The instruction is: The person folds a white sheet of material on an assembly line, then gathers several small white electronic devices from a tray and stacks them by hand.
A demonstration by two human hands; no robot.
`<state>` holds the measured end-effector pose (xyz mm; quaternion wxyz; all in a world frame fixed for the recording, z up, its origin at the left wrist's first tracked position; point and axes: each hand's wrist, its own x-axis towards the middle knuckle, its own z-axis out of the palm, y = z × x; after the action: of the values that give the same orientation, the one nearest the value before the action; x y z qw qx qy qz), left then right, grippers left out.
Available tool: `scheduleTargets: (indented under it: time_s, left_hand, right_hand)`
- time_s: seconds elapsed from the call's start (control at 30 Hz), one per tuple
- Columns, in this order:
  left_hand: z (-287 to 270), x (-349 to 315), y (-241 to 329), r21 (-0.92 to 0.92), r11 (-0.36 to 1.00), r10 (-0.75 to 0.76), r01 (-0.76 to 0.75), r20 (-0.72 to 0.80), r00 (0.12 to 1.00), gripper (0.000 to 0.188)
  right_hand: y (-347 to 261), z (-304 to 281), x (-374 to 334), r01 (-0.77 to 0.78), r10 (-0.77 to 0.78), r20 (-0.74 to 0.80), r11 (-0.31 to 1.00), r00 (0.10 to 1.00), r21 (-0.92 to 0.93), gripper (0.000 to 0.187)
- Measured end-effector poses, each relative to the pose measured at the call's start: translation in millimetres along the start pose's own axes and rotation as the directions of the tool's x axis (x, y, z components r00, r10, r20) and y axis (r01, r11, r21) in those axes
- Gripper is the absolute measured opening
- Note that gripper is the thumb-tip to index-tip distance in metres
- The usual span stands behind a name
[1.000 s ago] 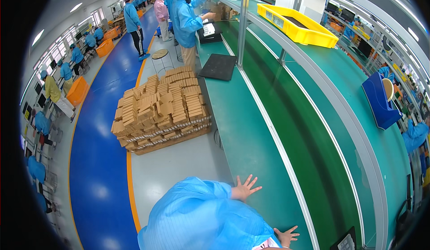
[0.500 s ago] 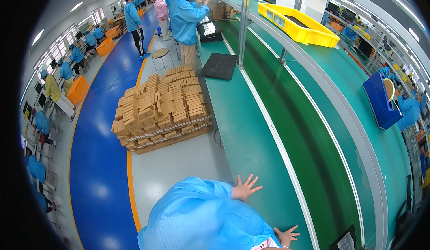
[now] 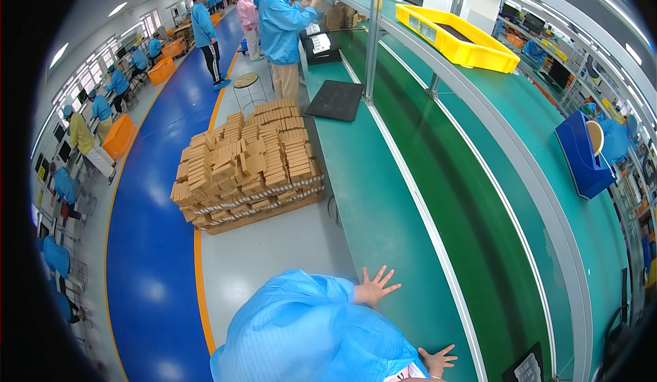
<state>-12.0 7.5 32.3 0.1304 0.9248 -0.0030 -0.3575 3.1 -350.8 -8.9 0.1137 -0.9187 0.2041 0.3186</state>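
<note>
Both hands flat on the green workbench, lower middle of the frame. Left hand palm down, fingers spread, grasping nothing. Right hand near the bottom edge, likewise splayed and empty. A blue-smocked shoulder fills the lower centre between them and the camera.

Change over the last second: none at the hands. Same spots on the bench, same spread of fingers. What does shift sits far off, at upper centre: a co-worker in blue now has both arms raised toward the overhead shelf, where a second ago one arm reached to the bench.

Judgement: the hands are idle, braced on the surface; no handling under way. The bench just around them carries nothing within reach.

Surroundings: dark green conveyor belt runs just right of the bench. Black mat lies further up the bench, well apart from the hands. Pallet of stacked tan cartons stands on the floor at centre left. Yellow tray on the upper rail, blue bin at right.
</note>
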Motion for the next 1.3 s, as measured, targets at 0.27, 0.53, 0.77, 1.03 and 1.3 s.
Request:
scheduleTargets:
  time_s: [0.27, 0.53, 0.77, 1.03, 1.3]
  left_hand:
    - [5.1, -0.2, -1.6, -0.01, 1.0, 0.011, -0.011, -0.032, 0.999, 0.127]
    - [12.4, 4.1, -4.2, -0.016, 0.999, 0.032, -0.033, -0.084, 0.996, 0.126]
    - [5.7, 0.8, -1.5, -0.026, 0.999, 0.036, -0.038, -0.088, 0.995, 0.125]
    - [8.8, 2.1, -0.5, -0.004, 0.999, 0.051, -0.052, -0.083, 0.995, 0.128]
    - [9.0, 0.2, -3.8, -0.028, 0.998, 0.055, -0.057, -0.069, 0.996, 0.129]
  right_hand:
    - [-3.5, -2.9, -4.3, 0.004, -0.004, -0.003, 1.0, 1.0, -0.008, 0.144]
    - [-4.5, 1.0, 2.1, -0.039, 0.037, -0.032, 0.997, 0.999, -0.074, 0.141]
    - [3.1, 7.0, 12.6, -0.063, 0.056, -0.062, 0.99, 0.996, -0.129, 0.142]
    - [3.1, 0.9, 4.6, -0.026, 0.023, -0.032, 0.997, 0.999, -0.077, 0.142]
    - [2.0, -4.3, -3.9, 0.042, -0.04, 0.043, 0.997, 0.998, -0.065, 0.14]
